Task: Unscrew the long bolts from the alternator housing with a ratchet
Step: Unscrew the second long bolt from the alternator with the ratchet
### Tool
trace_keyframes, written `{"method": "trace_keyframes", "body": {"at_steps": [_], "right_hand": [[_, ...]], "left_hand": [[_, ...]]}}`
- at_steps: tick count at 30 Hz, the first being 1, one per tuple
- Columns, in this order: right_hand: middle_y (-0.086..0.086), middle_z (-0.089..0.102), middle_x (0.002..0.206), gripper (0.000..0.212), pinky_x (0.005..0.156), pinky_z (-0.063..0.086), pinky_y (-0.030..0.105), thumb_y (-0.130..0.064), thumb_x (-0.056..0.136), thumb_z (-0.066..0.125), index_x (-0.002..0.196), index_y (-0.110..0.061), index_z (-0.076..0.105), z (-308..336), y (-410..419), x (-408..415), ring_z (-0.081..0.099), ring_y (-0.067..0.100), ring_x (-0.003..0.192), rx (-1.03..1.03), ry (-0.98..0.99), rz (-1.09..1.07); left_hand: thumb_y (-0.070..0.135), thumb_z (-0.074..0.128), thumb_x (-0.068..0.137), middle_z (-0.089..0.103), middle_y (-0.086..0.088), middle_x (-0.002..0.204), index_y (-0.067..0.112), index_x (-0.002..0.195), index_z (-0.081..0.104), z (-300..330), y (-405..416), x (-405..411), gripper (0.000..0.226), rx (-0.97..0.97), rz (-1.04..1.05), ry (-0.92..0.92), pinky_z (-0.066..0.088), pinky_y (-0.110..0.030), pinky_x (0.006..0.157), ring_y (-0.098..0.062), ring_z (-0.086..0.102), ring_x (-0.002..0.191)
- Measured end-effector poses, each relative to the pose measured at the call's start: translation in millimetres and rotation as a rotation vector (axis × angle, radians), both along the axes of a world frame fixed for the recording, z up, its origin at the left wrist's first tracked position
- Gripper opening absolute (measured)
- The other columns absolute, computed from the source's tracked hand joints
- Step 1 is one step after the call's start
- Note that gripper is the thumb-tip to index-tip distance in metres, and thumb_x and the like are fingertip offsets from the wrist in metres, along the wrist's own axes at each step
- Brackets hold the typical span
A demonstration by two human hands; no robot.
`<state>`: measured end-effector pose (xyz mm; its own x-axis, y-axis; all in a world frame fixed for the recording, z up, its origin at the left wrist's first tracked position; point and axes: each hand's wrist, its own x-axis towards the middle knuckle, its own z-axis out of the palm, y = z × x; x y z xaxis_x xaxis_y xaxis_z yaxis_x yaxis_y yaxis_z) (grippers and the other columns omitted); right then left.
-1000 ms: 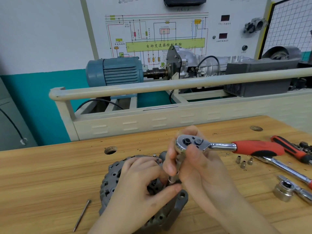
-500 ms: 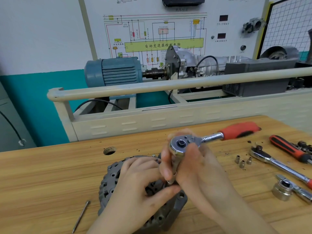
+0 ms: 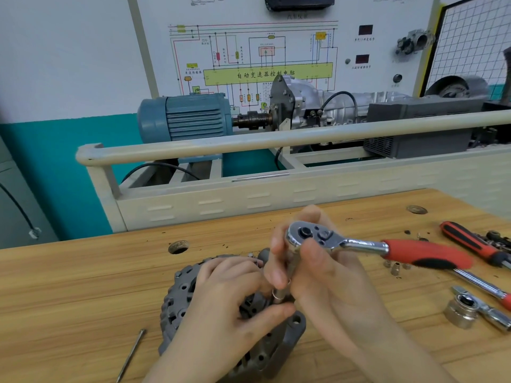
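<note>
On the wooden workbench (image 3: 69, 286), near its front edge and about midway along it, lies the grey alternator housing (image 3: 179, 297). The left hand (image 3: 221, 305) rests over it, fingers curled on the casting and thumb stretched toward the socket (image 3: 278, 295). The ratchet (image 3: 343, 243) stands above on a near-vertical extension, its red handle (image 3: 423, 254) running level toward the right edge. The right hand (image 3: 326, 283) sits directly under the head, fingers pinching the extension from both sides, so it is nearer the handle. The bolt itself is hidden beneath the socket; its axis probably runs straight down. A loose long bolt (image 3: 131, 355) lies at the front edge.
</note>
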<state>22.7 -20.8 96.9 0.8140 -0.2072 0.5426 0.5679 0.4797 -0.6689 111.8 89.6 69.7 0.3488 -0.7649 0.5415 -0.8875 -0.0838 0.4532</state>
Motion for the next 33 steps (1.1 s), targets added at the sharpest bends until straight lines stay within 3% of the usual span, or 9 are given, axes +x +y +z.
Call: {"method": "trace_keyframes", "body": {"at_steps": [3, 5, 7, 13, 18, 22, 26, 33], "right_hand": [[0.003, 0.064, 0.073, 0.025, 0.059, 0.049, 0.023, -0.037, 0.067, 0.078, 0.081, -0.02, 0.065, -0.2, -0.6, 2.1, 0.058, 0.014, 0.055, 0.017, 0.0, 0.015], [0.003, 0.064, 0.071, 0.027, 0.058, 0.048, 0.023, -0.039, 0.068, 0.076, 0.083, -0.018, 0.066, 0.1, -1.4, 3.1, 0.057, 0.014, 0.055, 0.029, -0.001, 0.011], [0.002, 0.063, 0.071, 0.029, 0.057, 0.048, 0.023, -0.041, 0.069, 0.074, 0.084, -0.018, 0.066, 0.5, -2.3, 3.5, 0.057, 0.013, 0.055, 0.028, -0.002, -0.005], [0.0, 0.064, 0.069, 0.026, 0.054, 0.048, 0.022, -0.035, 0.059, 0.083, 0.073, -0.023, 0.065, 0.5, -1.8, 1.7, 0.058, 0.012, 0.053, 0.032, -0.008, -0.077], [0.0, 0.064, 0.07, 0.025, 0.055, 0.048, 0.022, -0.036, 0.06, 0.082, 0.074, -0.024, 0.065, 0.6, -2.3, 1.4, 0.058, 0.012, 0.054, 0.013, -0.011, -0.078], [0.002, 0.064, 0.071, 0.028, 0.057, 0.048, 0.023, -0.041, 0.071, 0.074, 0.083, -0.017, 0.065, -0.7, -3.0, 3.0, 0.058, 0.014, 0.055, 0.01, -0.006, -0.01], [0.003, 0.064, 0.07, 0.036, 0.058, 0.048, 0.023, -0.048, 0.072, 0.07, 0.085, -0.014, 0.067, -3.0, -3.3, 4.2, 0.057, 0.014, 0.055, 0.034, 0.028, 0.016], [0.002, 0.063, 0.07, 0.031, 0.056, 0.048, 0.023, -0.041, 0.066, 0.078, 0.08, -0.016, 0.066, -1.3, -4.9, 5.0, 0.057, 0.013, 0.054, 0.044, 0.002, -0.026]], "left_hand": [[0.067, 0.044, 0.067, 0.053, 0.025, 0.11, 0.034, 0.078, 0.067, 1.7, 1.0, -0.9, 0.041, 0.007, -0.004, 0.016, 0.012, -0.007, 0.096, 0.014, 0.038, 0.112], [0.065, 0.043, 0.07, 0.054, 0.029, 0.101, 0.05, 0.071, 0.057, 3.5, 2.2, -1.8, 0.02, 0.029, -0.012, 0.029, 0.015, -0.012, 0.097, 0.011, 0.043, 0.108], [0.064, 0.042, 0.072, 0.054, 0.031, 0.094, 0.056, 0.063, 0.049, 4.3, 2.8, -2.6, 0.014, 0.041, -0.018, 0.024, 0.016, -0.015, 0.099, 0.009, 0.045, 0.107], [0.068, 0.042, 0.067, 0.064, 0.018, 0.086, 0.03, 0.072, 0.065, 0.9, 1.1, -1.0, 0.046, 0.015, 0.016, 0.002, 0.015, -0.012, 0.099, 0.01, 0.043, 0.11], [0.069, 0.043, 0.065, 0.065, 0.015, 0.084, 0.027, 0.071, 0.066, 1.4, 0.4, -1.0, 0.048, 0.001, 0.025, 0.025, 0.014, -0.009, 0.096, 0.008, 0.045, 0.108], [0.068, 0.045, 0.066, 0.06, 0.014, 0.087, 0.039, 0.063, 0.052, 3.1, 0.6, -2.4, 0.03, -0.001, 0.024, 0.056, 0.017, -0.01, 0.096, 0.004, 0.049, 0.102], [0.067, 0.044, 0.067, 0.064, 0.015, 0.087, 0.027, 0.075, 0.066, 3.0, 2.1, -1.2, 0.047, 0.016, 0.013, 0.058, 0.015, -0.009, 0.096, 0.007, 0.049, 0.104], [0.068, 0.04, 0.067, 0.066, 0.018, 0.092, 0.029, 0.077, 0.069, 2.0, 1.9, -0.3, 0.05, 0.035, 0.012, 0.021, 0.015, -0.012, 0.099, 0.01, 0.044, 0.111]]}}
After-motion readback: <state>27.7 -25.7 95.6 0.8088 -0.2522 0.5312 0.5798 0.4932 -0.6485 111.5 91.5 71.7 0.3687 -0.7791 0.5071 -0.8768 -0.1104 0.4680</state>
